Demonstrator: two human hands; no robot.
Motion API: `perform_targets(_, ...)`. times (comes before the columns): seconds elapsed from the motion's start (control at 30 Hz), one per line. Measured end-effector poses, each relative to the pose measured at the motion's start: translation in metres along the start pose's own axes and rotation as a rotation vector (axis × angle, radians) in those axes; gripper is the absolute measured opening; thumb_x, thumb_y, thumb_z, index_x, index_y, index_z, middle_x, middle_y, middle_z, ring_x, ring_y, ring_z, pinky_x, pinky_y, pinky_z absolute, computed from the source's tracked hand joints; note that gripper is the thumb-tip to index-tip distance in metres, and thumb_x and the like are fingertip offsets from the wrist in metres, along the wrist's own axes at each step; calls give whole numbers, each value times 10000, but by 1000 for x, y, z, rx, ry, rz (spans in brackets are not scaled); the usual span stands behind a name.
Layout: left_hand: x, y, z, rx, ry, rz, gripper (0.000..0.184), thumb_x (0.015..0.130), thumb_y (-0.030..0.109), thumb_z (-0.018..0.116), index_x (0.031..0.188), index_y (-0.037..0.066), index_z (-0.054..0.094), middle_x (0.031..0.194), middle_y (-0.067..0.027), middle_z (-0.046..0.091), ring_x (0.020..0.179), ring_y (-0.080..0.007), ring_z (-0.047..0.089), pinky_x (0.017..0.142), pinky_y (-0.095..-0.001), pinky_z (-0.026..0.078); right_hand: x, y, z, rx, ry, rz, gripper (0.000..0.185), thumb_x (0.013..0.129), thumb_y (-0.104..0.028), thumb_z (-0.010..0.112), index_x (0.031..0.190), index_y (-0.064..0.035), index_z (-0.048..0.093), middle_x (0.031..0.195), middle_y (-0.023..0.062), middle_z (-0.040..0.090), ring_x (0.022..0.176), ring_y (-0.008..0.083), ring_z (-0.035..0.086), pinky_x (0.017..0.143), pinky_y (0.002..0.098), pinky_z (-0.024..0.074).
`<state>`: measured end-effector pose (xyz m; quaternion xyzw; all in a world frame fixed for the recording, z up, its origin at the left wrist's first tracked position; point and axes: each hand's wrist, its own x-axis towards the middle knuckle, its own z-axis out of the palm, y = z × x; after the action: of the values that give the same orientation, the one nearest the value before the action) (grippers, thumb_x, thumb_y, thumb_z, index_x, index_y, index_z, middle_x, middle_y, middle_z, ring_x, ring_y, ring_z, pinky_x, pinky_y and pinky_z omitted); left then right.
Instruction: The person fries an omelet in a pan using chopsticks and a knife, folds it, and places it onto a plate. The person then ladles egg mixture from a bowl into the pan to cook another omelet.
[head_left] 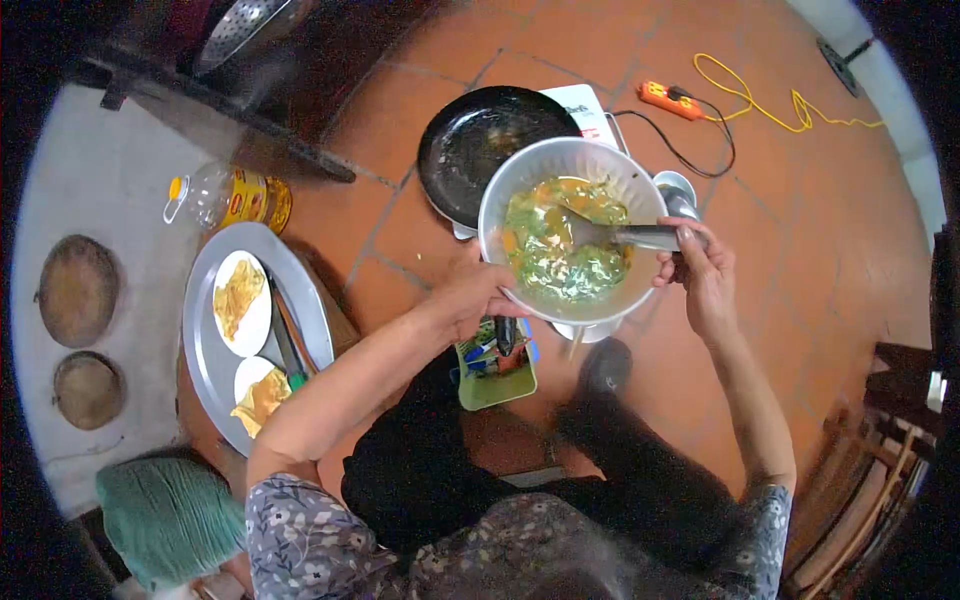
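My left hand (468,295) grips the lower left rim of a pale bowl (570,158) and holds it tilted in front of me. Inside is a wet, glossy mixture (570,265), yellow with green bits, perhaps beaten egg with herbs. In my right hand (705,275) is the handle of a metal spoon (640,236), its head dipped into the mixture. The fingers of that hand are close to the bowl's right rim; whether they touch it I cannot tell. A black frying pan (480,140) lies just behind the bowl, which partly covers it.
Left are an oil bottle (235,197) and a metal tray (205,290) bearing two white plates with browned fried pieces. The pan rests on a white cooker (578,104). An orange power strip (670,100) with cords lies behind. A green basket (510,390) stands below the bowl.
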<state>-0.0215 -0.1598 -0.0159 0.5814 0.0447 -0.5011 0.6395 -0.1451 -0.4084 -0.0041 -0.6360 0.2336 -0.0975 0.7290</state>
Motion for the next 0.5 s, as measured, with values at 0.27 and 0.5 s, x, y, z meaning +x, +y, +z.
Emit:
perform_targets(0.27,-11,-1,-44,-190,162,99,600,713,-65,532,1264,37,316,1042,-172,567,779,-279,652,545,-317,588,2,-18,35,-7,29,-155,314,943,-236,445,1108,20,524,759,86,559,604,109,534,555,271,512)
perform_targets(0.5,-11,-6,-65,-253,350,191,594,702,-65,556,1244,52,342,1054,-166,563,756,-288,654,533,-307,590,12,-6,50,-129,21,-296,292,948,-202,436,1103,24,538,806,116,576,627,133,568,599,292,527)
